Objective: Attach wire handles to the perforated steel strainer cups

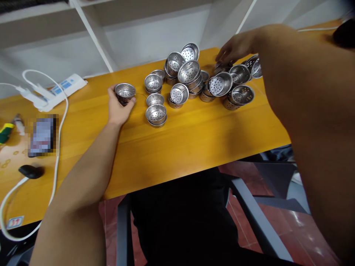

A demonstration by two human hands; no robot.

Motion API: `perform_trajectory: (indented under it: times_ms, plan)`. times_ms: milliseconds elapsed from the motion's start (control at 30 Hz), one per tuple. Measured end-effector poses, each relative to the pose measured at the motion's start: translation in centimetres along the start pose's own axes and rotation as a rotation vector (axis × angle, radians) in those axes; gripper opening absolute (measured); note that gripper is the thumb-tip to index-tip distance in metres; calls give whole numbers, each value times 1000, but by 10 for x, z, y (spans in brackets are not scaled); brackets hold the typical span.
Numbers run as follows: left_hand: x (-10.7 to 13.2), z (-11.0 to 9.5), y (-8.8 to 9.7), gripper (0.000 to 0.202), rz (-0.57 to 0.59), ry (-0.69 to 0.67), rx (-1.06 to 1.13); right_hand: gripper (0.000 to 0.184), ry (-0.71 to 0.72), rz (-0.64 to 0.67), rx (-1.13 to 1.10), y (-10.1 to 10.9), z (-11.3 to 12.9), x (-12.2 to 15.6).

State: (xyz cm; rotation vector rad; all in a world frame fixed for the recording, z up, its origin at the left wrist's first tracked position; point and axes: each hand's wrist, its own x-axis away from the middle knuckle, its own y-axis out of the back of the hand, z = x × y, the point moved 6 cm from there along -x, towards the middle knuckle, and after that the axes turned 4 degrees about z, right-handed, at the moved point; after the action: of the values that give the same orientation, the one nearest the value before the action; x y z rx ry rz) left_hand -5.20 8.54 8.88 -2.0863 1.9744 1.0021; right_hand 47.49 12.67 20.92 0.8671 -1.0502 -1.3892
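Note:
My left hand (pixel 119 109) is wrapped around a perforated metal cup (pixel 125 90), open side up, at the left of the pile. My right hand (pixel 235 48) reaches to the far right side, its fingers curled down over another perforated metal cup (pixel 222 67), which is partly hidden and blurred. Between the hands lie several more such cups, some nested in stacks. One tilted stack (pixel 189 72) stands in the middle of the pile. Nearer the front edge sits another stack (pixel 156 114), and a tilted cup (pixel 243 95) lies at the right.
The wooden table (pixel 172 155) backs onto a white shelf partition (pixel 155 40). At left are a white power strip (pixel 62 88) with cables, a blurred-out phone-like object (pixel 42 135), a black computer mouse (pixel 31 171) and a green-yellow handled tool (pixel 6 133). Chair armrests (pixel 257 218) flank my lap.

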Motion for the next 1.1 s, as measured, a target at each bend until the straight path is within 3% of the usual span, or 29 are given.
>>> perform_trajectory:
  times_ms: [100,267,333,633,800,967,1100]
  plan:
    - [1,-2,0,76,-14,19,-8,40,-113,140,159,-11,-8,-4]
    - [2,-4,0,77,-12,36,-32,18,-184,68,192,-13,-12,-9]
    - [2,-4,0,76,-11,39,-22,29,-207,17,142,-11,-17,-9]
    - [1,-5,0,77,-13,47,-21,45,-99,-65,55,-5,-17,-7]
    - [1,-3,1,77,-8,56,-54,44,-86,-29,67,-9,-12,-2]
    - [0,4,5,80,28,20,-184,38,-137,27,208,-19,-24,-14]
    - [-3,19,11,85,6,10,-311,27,-89,-52,243,-22,-35,-30]
